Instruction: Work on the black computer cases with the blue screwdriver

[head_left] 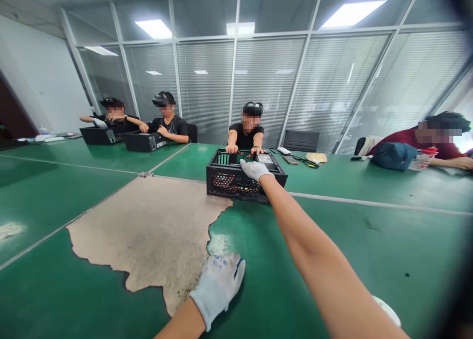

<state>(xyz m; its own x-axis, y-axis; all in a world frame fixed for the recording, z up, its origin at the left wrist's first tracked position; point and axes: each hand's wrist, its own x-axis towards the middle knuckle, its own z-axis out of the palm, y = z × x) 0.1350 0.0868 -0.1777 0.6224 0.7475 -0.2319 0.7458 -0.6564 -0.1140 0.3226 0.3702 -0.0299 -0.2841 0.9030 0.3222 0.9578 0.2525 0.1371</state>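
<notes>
A black open computer case (246, 184) lies on the green table (332, 245), with red, green and yellow parts showing through its mesh. My right hand (254, 170), in a white glove, reaches far forward and is on the near upper rim of the case, its fingers pointing left. Its grip on the rim is partly hidden. Nearer to me, my left hand (221, 280), in a white glove with blue print, rests on the table beside the bare beige patch (148, 230). The left fingers are curled under and whatever they may hold is hidden.
Opposite, a person (246, 132) has both hands on the far side of the case. Two people at the left have black cases (142, 141). Cables (310, 163) and a white item lie right of the case. At far right are a blue bag (394, 155) and another person.
</notes>
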